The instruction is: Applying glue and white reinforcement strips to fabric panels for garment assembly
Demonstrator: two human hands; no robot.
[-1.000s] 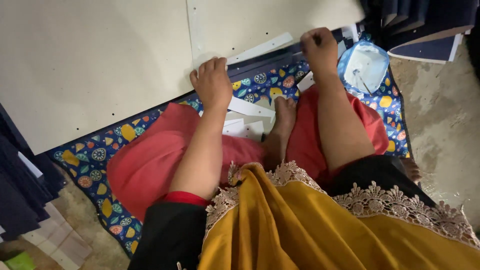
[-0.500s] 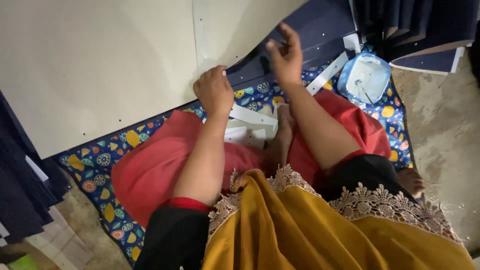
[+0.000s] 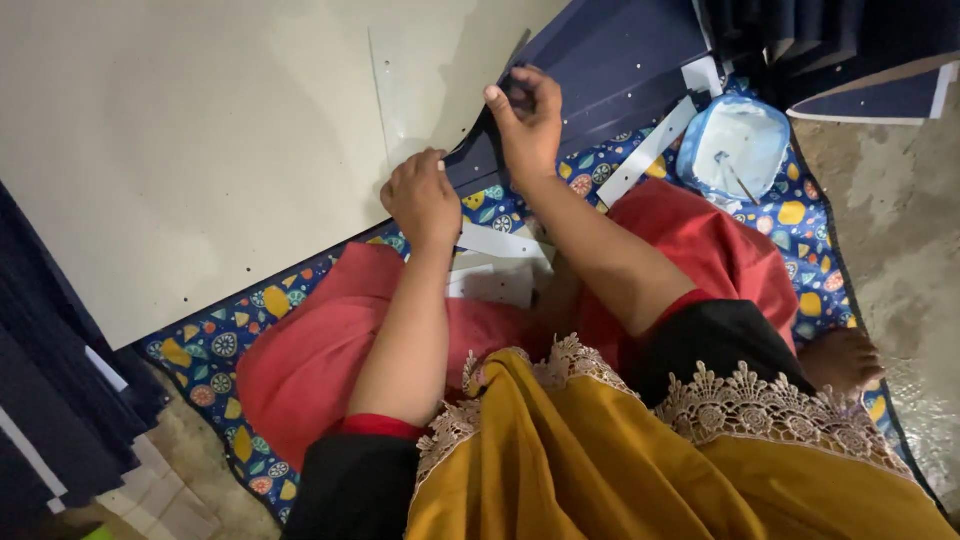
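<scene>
From the head camera, the right hand (image 3: 528,125) pinches the edge of a smooth dark navy board (image 3: 610,70) at twelve o'clock. The left hand (image 3: 422,197), fingers curled closed, presses the pale matte cream panel (image 3: 180,150) at ten o'clock. A round light-blue plastic tub (image 3: 735,147) sits at two o'clock on a patterned floral mat (image 3: 220,345).
</scene>
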